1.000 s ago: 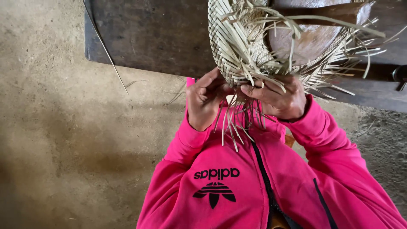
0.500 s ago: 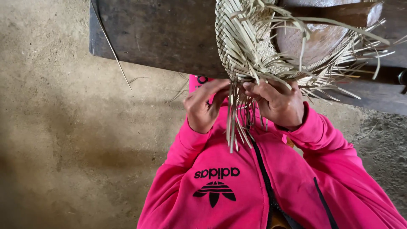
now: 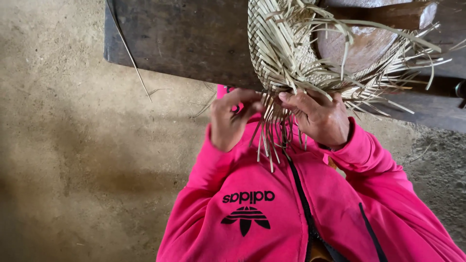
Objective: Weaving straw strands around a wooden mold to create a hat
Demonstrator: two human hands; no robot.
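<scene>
Rough earthen floor (image 3: pixel 73 145) beneath a dark wooden bench (image 3: pixel 184 39).

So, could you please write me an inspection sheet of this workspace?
Surface: dark wooden bench on an earthen floor.
Job's things: woven straw piece shaped over a rounded wooden form, loose strips hanging from its edge.
Clutter: a stray straw strip lying across the bench edge.
Grippers: left hand and right hand both pinch strips at the woven edge.
Cables: nothing seen.
Surroundings: pink zip jacket below.
</scene>
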